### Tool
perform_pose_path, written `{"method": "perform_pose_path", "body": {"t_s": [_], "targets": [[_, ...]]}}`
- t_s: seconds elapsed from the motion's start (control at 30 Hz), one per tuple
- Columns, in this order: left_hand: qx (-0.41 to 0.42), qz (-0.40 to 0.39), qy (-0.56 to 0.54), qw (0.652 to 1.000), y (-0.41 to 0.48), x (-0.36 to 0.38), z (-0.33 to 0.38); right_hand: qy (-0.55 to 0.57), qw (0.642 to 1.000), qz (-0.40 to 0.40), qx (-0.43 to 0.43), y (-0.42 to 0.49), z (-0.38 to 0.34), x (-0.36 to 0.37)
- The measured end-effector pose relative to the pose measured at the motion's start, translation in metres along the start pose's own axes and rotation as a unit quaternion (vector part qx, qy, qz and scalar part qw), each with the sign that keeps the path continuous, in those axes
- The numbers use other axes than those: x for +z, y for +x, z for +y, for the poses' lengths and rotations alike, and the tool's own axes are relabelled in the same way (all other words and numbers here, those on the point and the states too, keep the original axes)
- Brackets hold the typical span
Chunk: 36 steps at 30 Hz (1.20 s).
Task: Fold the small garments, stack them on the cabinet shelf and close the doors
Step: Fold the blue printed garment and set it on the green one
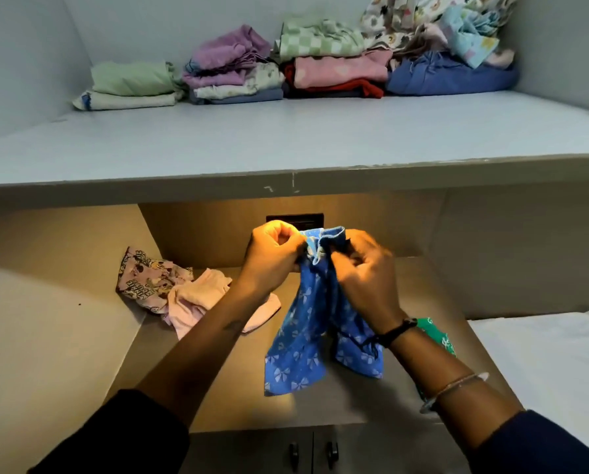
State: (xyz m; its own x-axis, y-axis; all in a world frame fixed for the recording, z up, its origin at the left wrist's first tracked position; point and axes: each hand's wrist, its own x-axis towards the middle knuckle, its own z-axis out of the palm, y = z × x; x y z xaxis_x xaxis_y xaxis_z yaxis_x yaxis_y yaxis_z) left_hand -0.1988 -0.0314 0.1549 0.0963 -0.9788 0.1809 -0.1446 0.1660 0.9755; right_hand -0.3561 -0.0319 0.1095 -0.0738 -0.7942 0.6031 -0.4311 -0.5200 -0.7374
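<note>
A small blue garment with white bows (303,343) hangs over the lit lower counter (337,405). My left hand (272,254) and my right hand (365,268) both grip its waistband at the top, close together. Its two legs dangle down to the counter. On the counter's left lie a pink cartoon-print garment (142,278) and a plain pale pink garment (197,299), both unfolded. A green garment (440,336) shows behind my right wrist. On the upper shelf (286,138), folded stacks (235,73) line the back wall.
A loose heap of printed cloth (440,29) sits at the shelf's back right. Two closed cabinet doors with dark handles (313,453) are below the counter. A white surface (542,364) lies at the right. A dark socket (296,220) is in the back wall.
</note>
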Motion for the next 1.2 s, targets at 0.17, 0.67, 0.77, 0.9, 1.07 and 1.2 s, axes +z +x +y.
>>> {"method": "perform_pose_path", "body": {"t_s": [0.17,0.67,0.77,0.9,1.07,1.2], "targets": [[0.008,0.008,0.010,1.000,-0.012,0.001,-0.002,0.017,0.999,0.029,0.017,-0.012,-0.001,0.009],[0.052,-0.223,0.325,0.918,-0.012,-0.066,-0.017,0.080,0.967,-0.223,0.089,0.033,0.016,-0.045],[0.088,-0.216,0.313,0.921,-0.009,-0.073,-0.017,-0.042,0.963,-0.262,0.039,0.036,0.017,-0.051],[0.046,-0.216,0.233,0.947,-0.003,-0.095,-0.011,-0.143,0.941,-0.305,0.002,0.040,0.012,-0.066],[0.052,-0.189,0.286,0.938,0.010,-0.109,0.005,-0.163,0.913,-0.375,-0.012,0.045,0.001,-0.072],[0.090,-0.158,0.318,0.931,0.018,-0.117,0.017,-0.201,0.912,-0.358,-0.012,0.052,-0.001,-0.078]]}}
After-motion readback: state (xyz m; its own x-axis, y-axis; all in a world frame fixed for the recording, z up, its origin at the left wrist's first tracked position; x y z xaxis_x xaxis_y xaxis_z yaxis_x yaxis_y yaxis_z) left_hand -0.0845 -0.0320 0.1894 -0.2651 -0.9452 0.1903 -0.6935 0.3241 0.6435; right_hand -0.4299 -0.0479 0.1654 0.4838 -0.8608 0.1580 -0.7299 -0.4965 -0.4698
